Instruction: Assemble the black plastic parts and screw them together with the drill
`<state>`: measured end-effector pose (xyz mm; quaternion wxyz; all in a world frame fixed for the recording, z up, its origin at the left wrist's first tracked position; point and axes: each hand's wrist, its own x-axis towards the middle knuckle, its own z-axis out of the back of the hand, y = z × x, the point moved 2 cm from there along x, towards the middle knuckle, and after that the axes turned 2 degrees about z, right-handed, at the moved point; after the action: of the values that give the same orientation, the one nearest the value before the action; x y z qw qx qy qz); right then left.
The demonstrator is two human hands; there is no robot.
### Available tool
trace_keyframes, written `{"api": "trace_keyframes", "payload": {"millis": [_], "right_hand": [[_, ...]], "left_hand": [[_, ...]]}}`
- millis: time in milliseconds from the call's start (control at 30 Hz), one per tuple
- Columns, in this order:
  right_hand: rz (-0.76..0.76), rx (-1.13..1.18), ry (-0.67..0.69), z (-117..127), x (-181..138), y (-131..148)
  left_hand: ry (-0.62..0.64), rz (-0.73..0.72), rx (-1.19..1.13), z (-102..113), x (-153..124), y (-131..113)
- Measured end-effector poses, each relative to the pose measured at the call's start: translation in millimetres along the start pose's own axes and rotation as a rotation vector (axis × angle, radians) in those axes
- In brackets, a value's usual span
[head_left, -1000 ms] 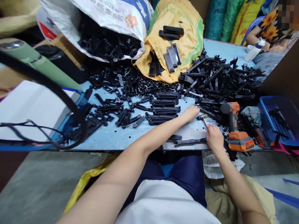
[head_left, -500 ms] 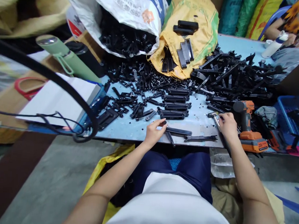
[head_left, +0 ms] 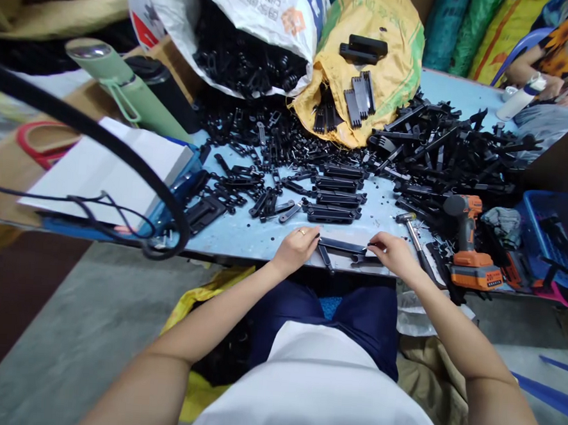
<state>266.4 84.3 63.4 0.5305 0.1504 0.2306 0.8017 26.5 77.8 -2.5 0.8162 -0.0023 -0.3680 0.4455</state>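
Observation:
My left hand (head_left: pixel 297 245) and my right hand (head_left: pixel 393 252) are at the near edge of the light blue table (head_left: pixel 244 236). Both pinch the ends of a long black plastic strip (head_left: pixel 342 245) lying flat between them. A second black strip (head_left: pixel 364 261) lies just beside my right hand. A small hammer (head_left: pixel 414 230) rests on the table to the right of that hand. Neat stacked black parts (head_left: pixel 333 212) lie just beyond the strip.
An orange cordless drill (head_left: pixel 467 243) stands at the right, with a blue crate (head_left: pixel 554 238) beyond it. Heaps of black plastic parts (head_left: pixel 442 151) and two open sacks fill the back. A green bottle (head_left: pixel 122 93) and white box (head_left: pixel 104 169) sit left. Another person sits at far right.
My right hand let go of the hammer and came left onto the strip. My left hand drew back from the stacked parts to the strip's other end.

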Motion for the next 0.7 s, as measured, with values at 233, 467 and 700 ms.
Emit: {"api": "trace_keyframes", "payload": {"millis": [233, 467, 700], "right_hand": [[0.115, -0.211, 0.151, 1.3, 2.1, 16.6], [0.114, -0.265, 0.198, 1.3, 6.3, 22.4], [0.086, -0.250, 0.175, 2.7, 4.3, 18.4]], "left_hand": [[0.055, -0.225, 0.098, 1.9, 2.1, -2.1], [0.100, -0.304, 0.000, -4.8, 10.6, 5.6], [0.045, -0.316, -0.006, -9.2, 2.4, 7.9]]}}
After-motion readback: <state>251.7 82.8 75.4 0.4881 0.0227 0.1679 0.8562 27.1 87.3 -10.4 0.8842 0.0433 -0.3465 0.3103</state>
